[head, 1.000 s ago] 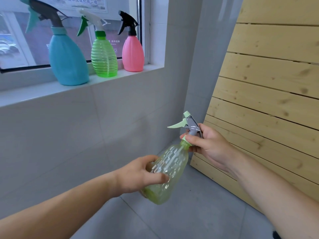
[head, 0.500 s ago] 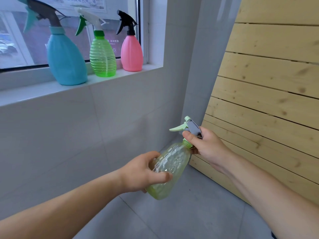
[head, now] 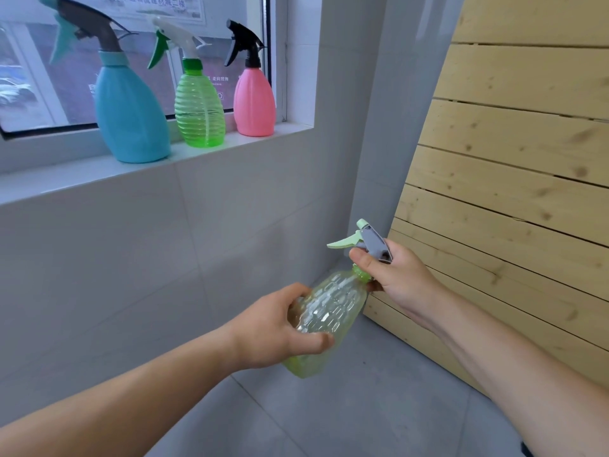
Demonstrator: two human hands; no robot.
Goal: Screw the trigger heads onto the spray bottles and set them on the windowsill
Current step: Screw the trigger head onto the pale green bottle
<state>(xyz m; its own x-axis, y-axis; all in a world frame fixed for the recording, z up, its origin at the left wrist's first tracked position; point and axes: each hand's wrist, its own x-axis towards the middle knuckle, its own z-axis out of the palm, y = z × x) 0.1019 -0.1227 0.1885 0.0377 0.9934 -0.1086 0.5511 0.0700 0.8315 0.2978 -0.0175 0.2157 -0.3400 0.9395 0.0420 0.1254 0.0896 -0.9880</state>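
Note:
A clear yellow-green faceted spray bottle (head: pixel 333 308) is tilted in front of me, neck up to the right. My left hand (head: pixel 280 334) wraps its lower body. My right hand (head: pixel 395 275) grips the grey and pale-green trigger head (head: pixel 369 240) that sits on the bottle's neck. Three bottles with heads on stand upright on the white windowsill (head: pixel 49 179) at upper left: a blue one (head: pixel 128 113), a green ribbed one (head: pixel 199 107) and a pink one (head: pixel 254 100).
A tiled wall (head: pixel 131 258) runs below the sill. A slatted wooden panel (head: pixel 520 179) leans at the right. Grey floor tiles (head: pixel 362 407) lie beneath my arms. The sill is bare to the left of the blue bottle.
The bottle and both hands have shifted slightly; my right hand has turned a little on the trigger head. The view has drifted a bit.

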